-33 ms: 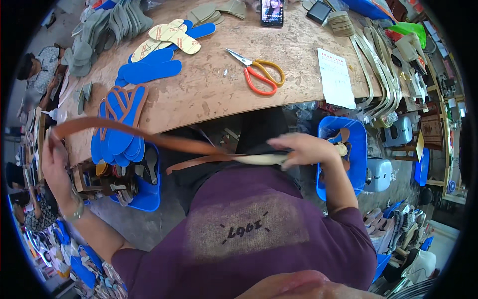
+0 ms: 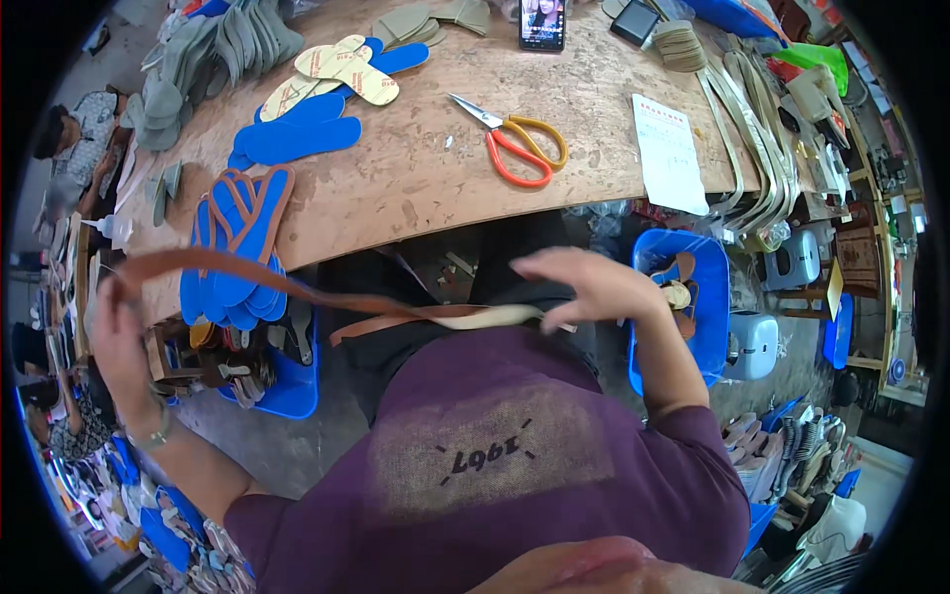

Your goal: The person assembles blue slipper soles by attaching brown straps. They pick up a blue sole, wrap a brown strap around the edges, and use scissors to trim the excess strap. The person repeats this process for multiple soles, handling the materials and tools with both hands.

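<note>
A long narrow strip (image 2: 223, 262), brown on one face and pale on the other, arches from my left side across my lap. Its upper end meets the fingers of my left hand (image 2: 121, 346), curled around it and somewhat blurred. My right hand (image 2: 599, 284) is over my lap with fingers and thumb spread apart. The strip's pale stretch (image 2: 490, 316) ends beside that thumb. Another brown length (image 2: 381, 324) lies on my dark trousers, crossing under the first. Blue insoles (image 2: 236, 287), some with brown edging, are stacked at the table corner near my left hand.
Scissors (image 2: 520, 148) with red and yellow handles lie on the wooden table (image 2: 416, 188). Paper (image 2: 668, 153), a phone (image 2: 541, 25) and grey sole-shaped pieces (image 2: 257, 40) are there too. Blue bins (image 2: 717, 337) flank me. Other people (image 2: 94, 129) sit at far left.
My right hand has shifted slightly left, and the strip's pale end has moved left with it. My left hand has come slightly down and inward; the arched strip hangs a little lower.
</note>
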A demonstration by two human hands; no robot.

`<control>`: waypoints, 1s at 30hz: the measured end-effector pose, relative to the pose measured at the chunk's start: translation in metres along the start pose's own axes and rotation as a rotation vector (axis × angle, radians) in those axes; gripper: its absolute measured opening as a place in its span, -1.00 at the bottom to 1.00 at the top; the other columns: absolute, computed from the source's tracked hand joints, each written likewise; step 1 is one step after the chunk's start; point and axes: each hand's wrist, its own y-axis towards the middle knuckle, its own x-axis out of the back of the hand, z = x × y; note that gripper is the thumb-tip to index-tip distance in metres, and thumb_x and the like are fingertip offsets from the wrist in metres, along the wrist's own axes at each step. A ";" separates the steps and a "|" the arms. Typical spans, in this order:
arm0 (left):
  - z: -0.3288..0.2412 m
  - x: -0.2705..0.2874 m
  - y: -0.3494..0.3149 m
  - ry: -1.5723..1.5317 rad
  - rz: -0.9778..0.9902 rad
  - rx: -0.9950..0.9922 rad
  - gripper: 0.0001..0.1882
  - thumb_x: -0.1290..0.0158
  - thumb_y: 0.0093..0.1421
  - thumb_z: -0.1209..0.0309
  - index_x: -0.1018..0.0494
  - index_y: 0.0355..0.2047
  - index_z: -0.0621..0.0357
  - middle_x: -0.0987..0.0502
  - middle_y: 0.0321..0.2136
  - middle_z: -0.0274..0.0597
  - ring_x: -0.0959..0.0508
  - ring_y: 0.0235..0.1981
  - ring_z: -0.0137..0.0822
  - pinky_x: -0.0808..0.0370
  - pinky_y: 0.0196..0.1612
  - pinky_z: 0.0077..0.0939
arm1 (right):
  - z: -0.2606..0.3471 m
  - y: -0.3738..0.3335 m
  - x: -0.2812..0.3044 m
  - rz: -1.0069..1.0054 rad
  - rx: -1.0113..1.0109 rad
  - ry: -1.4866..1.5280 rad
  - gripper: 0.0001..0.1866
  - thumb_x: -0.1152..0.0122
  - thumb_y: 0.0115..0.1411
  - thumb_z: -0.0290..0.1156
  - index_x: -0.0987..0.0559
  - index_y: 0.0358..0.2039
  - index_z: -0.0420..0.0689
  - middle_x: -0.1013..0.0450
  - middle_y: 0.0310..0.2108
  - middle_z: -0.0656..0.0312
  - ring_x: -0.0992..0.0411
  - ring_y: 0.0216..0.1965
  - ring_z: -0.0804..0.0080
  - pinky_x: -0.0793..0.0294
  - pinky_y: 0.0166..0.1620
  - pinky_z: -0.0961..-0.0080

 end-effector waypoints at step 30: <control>-0.094 -0.303 -0.053 -0.892 0.061 0.098 -0.79 0.05 0.26 0.43 -0.34 -0.17 0.33 -0.28 0.10 0.05 -0.47 -0.07 -0.26 -0.39 0.02 -0.43 | 0.032 0.140 -0.061 -0.503 0.015 -0.133 -0.55 -0.20 -0.01 -0.35 -0.34 -0.09 -0.16 -0.43 -0.28 0.03 -0.43 -0.23 0.04 -0.38 -0.15 0.23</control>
